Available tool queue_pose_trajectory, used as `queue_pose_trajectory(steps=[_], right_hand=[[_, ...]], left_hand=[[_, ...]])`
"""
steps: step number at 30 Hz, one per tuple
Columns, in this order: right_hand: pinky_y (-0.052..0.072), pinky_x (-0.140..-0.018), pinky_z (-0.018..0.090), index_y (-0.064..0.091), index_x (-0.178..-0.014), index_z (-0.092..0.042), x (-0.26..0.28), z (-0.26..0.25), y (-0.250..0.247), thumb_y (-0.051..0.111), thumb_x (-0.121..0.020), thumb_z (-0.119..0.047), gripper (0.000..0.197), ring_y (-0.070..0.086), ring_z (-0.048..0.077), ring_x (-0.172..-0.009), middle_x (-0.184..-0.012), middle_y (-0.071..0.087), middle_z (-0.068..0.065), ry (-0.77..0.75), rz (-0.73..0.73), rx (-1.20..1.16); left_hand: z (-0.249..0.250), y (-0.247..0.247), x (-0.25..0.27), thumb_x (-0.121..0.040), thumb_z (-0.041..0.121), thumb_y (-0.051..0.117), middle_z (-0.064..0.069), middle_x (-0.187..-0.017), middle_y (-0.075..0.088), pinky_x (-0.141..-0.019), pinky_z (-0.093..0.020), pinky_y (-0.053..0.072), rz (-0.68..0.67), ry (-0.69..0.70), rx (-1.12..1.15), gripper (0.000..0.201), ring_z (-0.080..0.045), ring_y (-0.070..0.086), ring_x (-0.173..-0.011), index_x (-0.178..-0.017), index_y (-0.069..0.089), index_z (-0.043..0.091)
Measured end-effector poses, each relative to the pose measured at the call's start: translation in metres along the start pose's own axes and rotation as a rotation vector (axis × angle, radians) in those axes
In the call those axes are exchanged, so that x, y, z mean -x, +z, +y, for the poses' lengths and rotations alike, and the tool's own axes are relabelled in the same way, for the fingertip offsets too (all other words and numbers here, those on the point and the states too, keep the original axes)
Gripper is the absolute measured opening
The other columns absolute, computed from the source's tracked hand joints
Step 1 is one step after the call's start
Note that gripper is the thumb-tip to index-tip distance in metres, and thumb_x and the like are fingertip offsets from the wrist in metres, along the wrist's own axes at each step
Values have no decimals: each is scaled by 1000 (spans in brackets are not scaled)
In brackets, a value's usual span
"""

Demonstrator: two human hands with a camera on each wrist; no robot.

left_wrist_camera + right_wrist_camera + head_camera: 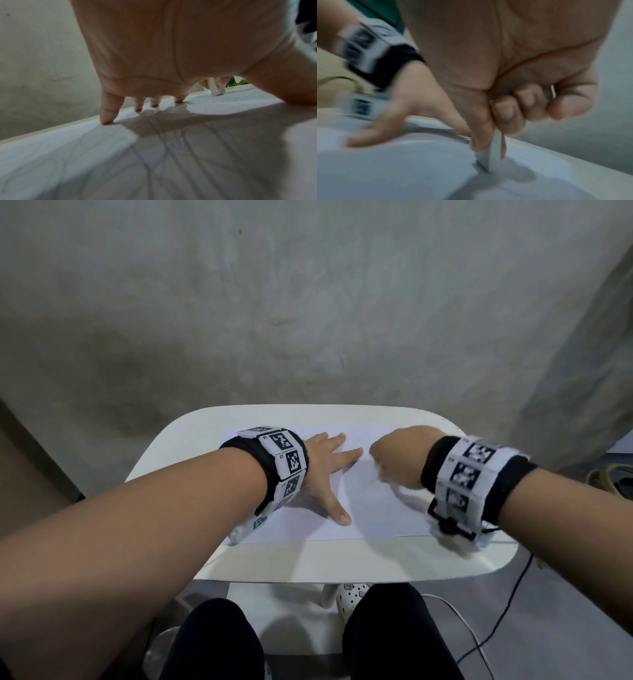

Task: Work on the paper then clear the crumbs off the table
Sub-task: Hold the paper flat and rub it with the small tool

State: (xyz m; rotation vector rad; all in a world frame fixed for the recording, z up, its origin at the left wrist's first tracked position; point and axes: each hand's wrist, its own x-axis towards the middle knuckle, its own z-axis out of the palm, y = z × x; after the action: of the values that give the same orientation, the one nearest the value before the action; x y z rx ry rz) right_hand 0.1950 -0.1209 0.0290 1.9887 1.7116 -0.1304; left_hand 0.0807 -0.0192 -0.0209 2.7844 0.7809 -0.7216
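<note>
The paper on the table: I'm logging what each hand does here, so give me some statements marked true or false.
1. The left hand lies with fingers spread on the paper. True.
2. The right hand is open and holds nothing. False: it grips a small pale eraser-like block, its lower end on the paper.
3. The paper hangs off the white table. False: it lies flat on it.
4. Both wrists wear marker bands. True.

Matt paper [376, 508] — smooth table [308, 559]
</note>
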Motion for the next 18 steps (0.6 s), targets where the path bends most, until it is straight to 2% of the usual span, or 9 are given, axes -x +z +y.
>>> queue_pose_trajectory(steps=[1, 3, 5, 8, 10, 12, 14, 16, 18], right_hand=[[44, -86, 34, 57, -120, -15, 5, -13, 0, 46, -97, -23, 28, 59, 25, -108, -121, 62, 3, -60, -21, 20], [41, -83, 34, 54, -127, -16, 16, -35, 8, 46, -98, -24, 32, 56, 26, -116, -124, 60, 4, -226, -33, -13], [42, -83, 32, 57, -122, -18, 5, -16, 6, 47, -96, -27, 29, 58, 23, -110, -119, 63, 1, -133, -24, -49], [48, -87, 34, 62, -111, -15, -7, 11, -1, 45, -94, -24, 26, 62, 24, -102, -112, 67, 1, 47, 34, 41], [47, -87, 34, 59, -117, -17, -1, -8, 4, 46, -95, -24, 27, 61, 25, -102, -112, 64, -1, -52, 10, 47], [43, -81, 32, 57, -118, -17, 7, -22, 12, 47, -95, -27, 27, 57, 24, -95, -101, 60, 0, -183, -30, -12], [42, -77, 30, 60, -112, -16, -4, -1, 9, 48, -93, -29, 26, 58, 23, -95, -102, 64, -1, -68, -16, -71], [47, -80, 31, 62, -106, -15, -12, 17, 4, 48, -92, -28, 24, 62, 23, -98, -105, 67, 0, 53, 38, -34], [48, -76, 31, 60, -105, -16, -8, 1, 7, 48, -93, -26, 19, 61, 24, -95, -103, 65, -3, -17, 27, -12]], left_hand=[[1, 0, 1, -63, 78, 68, 5, -160, -26, -117, -53, -1, 6, 2, -4, 128, -22, -20, -148, -149, -19, 42], [2, -1, 3, -64, 75, 70, 5, -159, -26, -117, -53, 0, 7, 8, -5, 128, -22, -21, -148, -150, -18, 41], [1, -1, 3, -63, 77, 69, 6, -159, -27, -118, -54, 0, -1, 17, -1, 127, -21, -21, -147, -150, -18, 41], [-2, 2, 1, -61, 81, 66, 7, -159, -27, -116, -55, -2, 2, 19, -8, 128, -20, -22, -147, -148, -20, 43], [-2, 3, 1, -61, 80, 67, 6, -159, -27, -117, -54, -2, 12, 18, -8, 129, -21, -21, -148, -148, -20, 42], [-1, 3, 1, -61, 79, 67, 5, -159, -27, -117, -53, -2, 18, 20, -10, 129, -22, -21, -147, -149, -20, 42], [-2, 2, 0, -60, 81, 66, 6, -159, -27, -117, -54, -3, 6, 20, -7, 129, -21, -22, -147, -148, -21, 43], [-3, 2, 0, -60, 82, 65, 7, -159, -28, -116, -56, -3, 1, 11, -6, 129, -21, -22, -147, -147, -21, 45], [-2, 2, 2, -60, 81, 66, 7, -159, -27, -116, -55, -2, 11, 12, -12, 128, -21, -21, -148, -148, -20, 45]])
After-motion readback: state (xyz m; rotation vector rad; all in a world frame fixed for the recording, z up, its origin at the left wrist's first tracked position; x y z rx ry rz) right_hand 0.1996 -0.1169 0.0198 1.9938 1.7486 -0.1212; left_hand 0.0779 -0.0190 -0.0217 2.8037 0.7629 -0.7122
